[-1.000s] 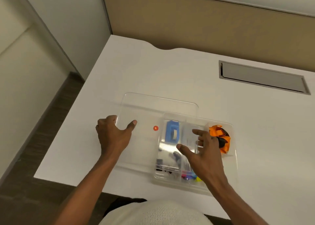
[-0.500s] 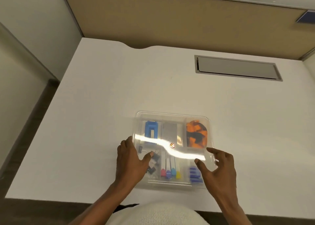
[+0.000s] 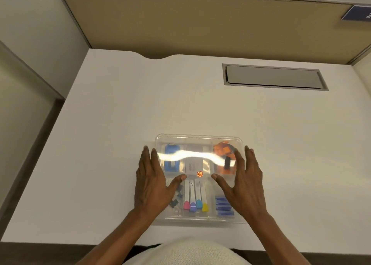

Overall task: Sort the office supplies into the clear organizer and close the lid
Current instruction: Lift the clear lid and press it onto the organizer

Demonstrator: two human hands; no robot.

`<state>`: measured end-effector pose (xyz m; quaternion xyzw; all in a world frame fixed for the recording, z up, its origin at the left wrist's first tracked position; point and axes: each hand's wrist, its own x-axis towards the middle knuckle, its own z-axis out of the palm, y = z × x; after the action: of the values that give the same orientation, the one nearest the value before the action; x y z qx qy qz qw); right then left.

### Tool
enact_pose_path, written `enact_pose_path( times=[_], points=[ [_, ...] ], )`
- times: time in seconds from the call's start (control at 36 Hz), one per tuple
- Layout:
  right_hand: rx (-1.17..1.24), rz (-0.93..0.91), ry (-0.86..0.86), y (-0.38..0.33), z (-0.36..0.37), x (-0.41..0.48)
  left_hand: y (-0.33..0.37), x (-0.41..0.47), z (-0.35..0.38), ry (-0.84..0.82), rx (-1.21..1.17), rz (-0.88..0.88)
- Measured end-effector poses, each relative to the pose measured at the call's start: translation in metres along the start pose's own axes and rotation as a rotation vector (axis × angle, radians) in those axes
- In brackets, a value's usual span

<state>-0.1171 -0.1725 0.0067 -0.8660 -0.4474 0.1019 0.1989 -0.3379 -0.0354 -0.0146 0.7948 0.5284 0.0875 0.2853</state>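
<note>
The clear organizer (image 3: 198,138) sits near the desk's front edge with its clear lid (image 3: 200,156) lying on top, a bright glare streak across it. Through the lid I see a blue stapler-like item (image 3: 171,162), an orange and black item (image 3: 224,154), several coloured-tip markers (image 3: 195,203), small blue boxes (image 3: 223,206) and dark binder clips (image 3: 175,200). An orange round sticker (image 3: 199,174) marks the lid's middle. My left hand (image 3: 152,182) lies flat on the lid's left side, my right hand (image 3: 244,184) flat on its right side, fingers spread.
The white desk (image 3: 140,108) surrounds the organizer. A grey recessed cable hatch (image 3: 274,77) is set into the desk at the back right. A tan partition (image 3: 200,23) runs along the back. The floor drops off at the left.
The lid went from lying beside the organizer to resting on top of it. Both hands slid forward and now press flat on the lid's left and right sides.
</note>
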Motion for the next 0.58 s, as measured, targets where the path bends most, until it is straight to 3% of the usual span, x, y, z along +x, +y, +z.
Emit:
enact_pose_path(
  times=[0.11, 0.22, 0.58],
  points=[
    [-0.078, -0.150, -0.043, 0.012, 0.012, 0.018, -0.007, 0.022, 0.003, -0.049, -0.092, 0.171],
    [-0.120, -0.199, -0.077, 0.024, 0.024, 0.020, -0.015, 0.030, 0.011, -0.071, 0.006, 0.280],
    [-0.123, -0.230, -0.029, 0.032, 0.033, 0.019, -0.026, 0.030, 0.027, -0.005, 0.166, 0.286]
  ],
)
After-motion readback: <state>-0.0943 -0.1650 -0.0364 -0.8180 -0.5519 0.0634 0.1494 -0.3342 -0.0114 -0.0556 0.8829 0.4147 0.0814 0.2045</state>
